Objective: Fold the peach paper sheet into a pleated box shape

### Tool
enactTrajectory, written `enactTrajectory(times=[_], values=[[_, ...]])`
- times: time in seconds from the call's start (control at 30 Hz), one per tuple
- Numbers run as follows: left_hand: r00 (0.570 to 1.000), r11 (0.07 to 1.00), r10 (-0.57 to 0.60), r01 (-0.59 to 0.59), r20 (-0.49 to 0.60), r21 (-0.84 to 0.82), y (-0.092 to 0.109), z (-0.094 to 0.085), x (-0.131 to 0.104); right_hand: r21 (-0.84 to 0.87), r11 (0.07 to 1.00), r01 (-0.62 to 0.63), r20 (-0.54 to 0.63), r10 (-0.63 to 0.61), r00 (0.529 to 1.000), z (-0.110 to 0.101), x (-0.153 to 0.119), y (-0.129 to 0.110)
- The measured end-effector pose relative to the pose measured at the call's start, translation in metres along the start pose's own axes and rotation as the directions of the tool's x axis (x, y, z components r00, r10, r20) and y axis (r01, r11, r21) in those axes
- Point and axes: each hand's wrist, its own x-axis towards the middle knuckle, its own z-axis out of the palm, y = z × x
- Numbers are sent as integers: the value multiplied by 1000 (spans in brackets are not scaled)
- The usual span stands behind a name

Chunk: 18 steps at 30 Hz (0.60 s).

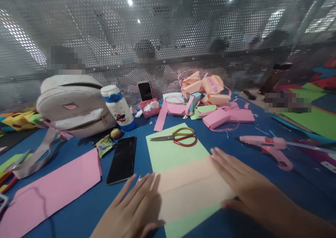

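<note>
A peach paper (191, 185) with a crease across it lies over a light green sheet (168, 157) at the lower middle. My left hand (133, 204) rests at the peach paper's left end, fingers spread. At its right end is my right hand (236, 178), flat with the fingers stretched out and slightly blurred. Neither hand grips anything. Scissors (173, 137) with one yellow and one red handle loop lie on the green sheet, beyond the peach paper.
A black phone (122, 159) and a pink sheet (57, 189) are at left. Behind stand a pale backpack (76, 105) and a bottle (119, 110). Folded paper pieces (215, 117) lie at the back, a pink glue gun (273, 149) at right.
</note>
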Motion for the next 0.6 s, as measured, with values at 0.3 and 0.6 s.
enactTrajectory(times=[0.3, 0.6], values=[[987, 977, 155, -146, 51, -154, 36, 34, 38, 459, 882, 101, 270, -247, 931, 24, 61, -37], [997, 999, -37, 36, 72, 21, 23, 28, -5, 383, 921, -66, 207, -16, 978, 26, 6, 4]])
